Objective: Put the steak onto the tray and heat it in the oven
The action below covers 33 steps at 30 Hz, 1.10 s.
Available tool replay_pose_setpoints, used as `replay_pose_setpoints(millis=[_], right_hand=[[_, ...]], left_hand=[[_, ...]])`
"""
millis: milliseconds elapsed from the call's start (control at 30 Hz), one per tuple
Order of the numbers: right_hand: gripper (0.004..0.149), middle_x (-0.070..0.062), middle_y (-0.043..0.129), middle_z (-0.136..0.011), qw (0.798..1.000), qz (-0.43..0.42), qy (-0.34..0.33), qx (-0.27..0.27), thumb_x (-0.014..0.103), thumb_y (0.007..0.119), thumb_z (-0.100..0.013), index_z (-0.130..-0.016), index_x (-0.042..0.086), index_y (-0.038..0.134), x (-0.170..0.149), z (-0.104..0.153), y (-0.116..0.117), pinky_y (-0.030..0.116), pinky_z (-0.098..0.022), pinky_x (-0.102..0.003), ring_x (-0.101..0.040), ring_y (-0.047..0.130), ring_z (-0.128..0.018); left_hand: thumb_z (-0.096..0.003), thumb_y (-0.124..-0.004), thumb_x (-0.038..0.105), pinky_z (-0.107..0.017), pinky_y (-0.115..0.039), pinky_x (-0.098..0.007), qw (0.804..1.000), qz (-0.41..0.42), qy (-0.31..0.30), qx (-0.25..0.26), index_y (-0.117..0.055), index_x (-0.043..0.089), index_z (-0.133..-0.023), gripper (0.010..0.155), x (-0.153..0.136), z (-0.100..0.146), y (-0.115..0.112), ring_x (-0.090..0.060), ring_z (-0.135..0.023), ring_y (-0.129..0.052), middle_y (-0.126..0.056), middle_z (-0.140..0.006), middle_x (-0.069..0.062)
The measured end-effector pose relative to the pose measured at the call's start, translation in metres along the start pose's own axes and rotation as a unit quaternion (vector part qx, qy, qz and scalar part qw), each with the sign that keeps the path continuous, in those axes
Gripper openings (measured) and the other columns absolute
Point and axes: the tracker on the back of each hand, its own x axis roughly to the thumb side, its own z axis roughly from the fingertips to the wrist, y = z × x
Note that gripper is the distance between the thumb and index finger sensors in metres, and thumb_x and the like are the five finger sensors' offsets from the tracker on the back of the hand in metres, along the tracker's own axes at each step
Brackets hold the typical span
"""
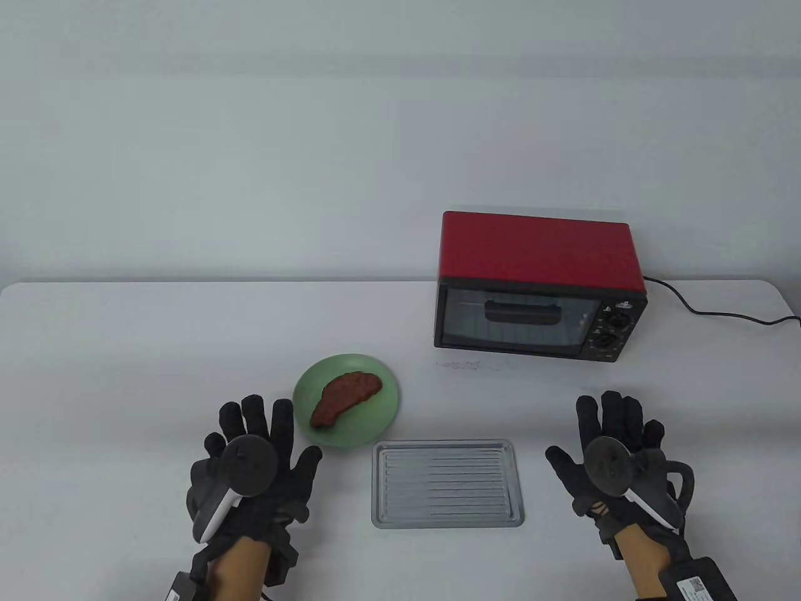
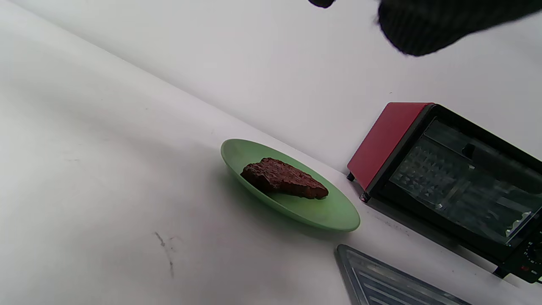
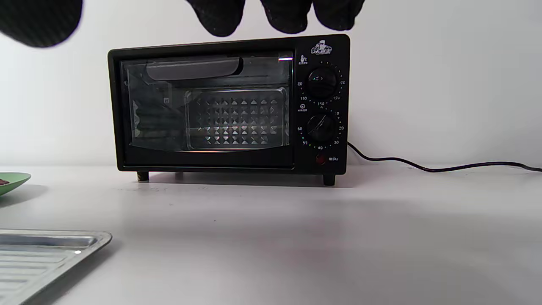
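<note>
Nothing started yet. Brown slab of steak (image 1: pixel 346 399) lies on round green plate (image 1: pixel 382 422), beside bare ribbed metal tray (image 1: pixel 447 483). Red-and-black toaster oven (image 1: pixel 539 288) shut. Left hand (image 1: pixel 250 466), right hand (image 1: pixel 616 460): grip released, empty. Next: left lifts steak, likely.

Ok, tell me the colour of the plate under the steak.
Light green plate; clearest in the table view.

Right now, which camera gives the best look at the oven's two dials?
The right wrist view: it faces the oven head-on, both dials sharp. The table view shows them small; the left wrist view cuts them off at its edge.
</note>
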Motion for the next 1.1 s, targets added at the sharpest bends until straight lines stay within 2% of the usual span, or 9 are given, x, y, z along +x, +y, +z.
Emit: replay_pose_setpoints(millis=[133, 233, 267, 333, 433, 500, 733, 867, 1100], right_hand=[[0.092, -0.023, 0.039, -0.114, 1.0, -0.028, 0.001, 0.003, 0.077, 0.062, -0.043, -0.112, 0.019, 0.039, -0.002, 0.0, -0.001, 0.048, -0.068, -0.071, -0.05, 0.045, -0.103], [0.085, -0.023, 0.05, -0.111, 0.991, -0.128, 0.04, 0.012, 0.071, 0.065, -0.046, -0.109, 0.016, 0.048, -0.013, -0.005, -0.001, 0.063, -0.066, -0.065, -0.047, 0.06, -0.1], [0.084, -0.022, 0.054, -0.109, 0.981, -0.184, 0.057, 0.017, 0.07, 0.066, -0.046, -0.108, 0.015, 0.05, -0.02, -0.01, 0.001, 0.066, -0.065, -0.064, -0.046, 0.064, -0.098], [0.082, -0.021, 0.059, -0.107, 0.95, -0.295, 0.095, 0.031, 0.068, 0.067, -0.046, -0.106, 0.014, 0.054, -0.034, -0.019, 0.006, 0.069, -0.064, -0.062, -0.044, 0.069, -0.095], [0.079, -0.017, 0.063, -0.107, 0.882, -0.443, 0.145, 0.073, 0.068, 0.066, -0.048, -0.105, 0.015, 0.056, -0.049, -0.036, 0.016, 0.071, -0.064, -0.059, -0.041, 0.072, -0.095], [0.078, -0.016, 0.062, -0.108, 0.851, -0.493, 0.157, 0.092, 0.068, 0.064, -0.049, -0.106, 0.015, 0.054, -0.052, -0.047, 0.022, 0.07, -0.065, -0.059, -0.04, 0.071, -0.096], [0.078, -0.014, 0.053, -0.113, 0.777, -0.593, 0.173, 0.116, 0.069, 0.058, -0.054, -0.111, 0.018, 0.045, -0.043, -0.096, 0.044, 0.067, -0.069, -0.057, -0.037, 0.064, -0.101], [0.079, -0.011, 0.049, -0.116, 0.785, -0.585, 0.171, 0.114, 0.069, 0.055, -0.055, -0.113, 0.019, 0.038, -0.033, -0.123, 0.047, 0.067, -0.071, -0.054, -0.034, 0.062, -0.104], [0.082, -0.008, 0.041, -0.12, 0.764, -0.614, 0.164, 0.112, 0.068, 0.054, -0.056, -0.116, 0.019, 0.026, -0.019, -0.147, 0.045, 0.065, -0.074, -0.053, -0.031, 0.057, -0.107]], left_hand=[[-0.0436, -0.063, 0.071, -0.076, -0.005, -0.058, 1.0, 0.006, -0.002, 0.005, -0.027, 0.045, -0.113, 0.083, 0.001, 0.001, 0.002, -0.031, -0.112, 0.005, -0.004, -0.118, 0.004], [-0.0437, -0.063, 0.071, -0.076, -0.006, -0.058, 1.0, 0.015, -0.003, 0.006, -0.027, 0.044, -0.113, 0.082, 0.001, 0.002, 0.005, -0.031, -0.112, 0.005, -0.004, -0.118, 0.004], [-0.0437, -0.063, 0.071, -0.076, -0.006, -0.058, 1.0, 0.017, -0.003, 0.006, -0.028, 0.044, -0.113, 0.082, 0.001, 0.002, 0.005, -0.032, -0.112, 0.005, -0.004, -0.118, 0.004], [-0.0439, -0.063, 0.071, -0.076, -0.006, -0.058, 1.0, 0.018, -0.005, 0.007, -0.027, 0.044, -0.113, 0.082, 0.002, 0.002, 0.006, -0.032, -0.112, 0.004, -0.005, -0.118, 0.004], [-0.044, -0.063, 0.071, -0.076, -0.007, -0.058, 1.0, 0.007, -0.01, 0.006, -0.027, 0.044, -0.113, 0.082, 0.005, 0.003, 0.005, -0.032, -0.113, 0.004, -0.005, -0.118, 0.003], [-0.0441, -0.063, 0.071, -0.076, -0.007, -0.058, 1.0, -0.002, -0.012, 0.007, -0.027, 0.044, -0.113, 0.082, 0.006, 0.003, 0.004, -0.033, -0.113, 0.003, -0.006, -0.118, 0.003], [-0.0447, -0.062, 0.071, -0.076, -0.009, -0.059, 1.0, -0.014, -0.014, 0.014, -0.027, 0.043, -0.113, 0.082, 0.006, 0.007, 0.006, -0.034, -0.113, 0.001, -0.006, -0.118, 0.002], [-0.0451, -0.061, 0.071, -0.076, -0.011, -0.059, 0.999, -0.026, -0.013, 0.017, -0.027, 0.043, -0.113, 0.081, 0.007, 0.008, 0.006, -0.035, -0.113, 0.0, -0.007, -0.118, 0.001], [-0.0454, -0.06, 0.072, -0.076, -0.012, -0.06, 0.999, -0.036, -0.009, 0.009, -0.027, 0.042, -0.113, 0.081, 0.007, 0.007, 0.006, -0.035, -0.112, 0.0, -0.007, -0.118, 0.001]])
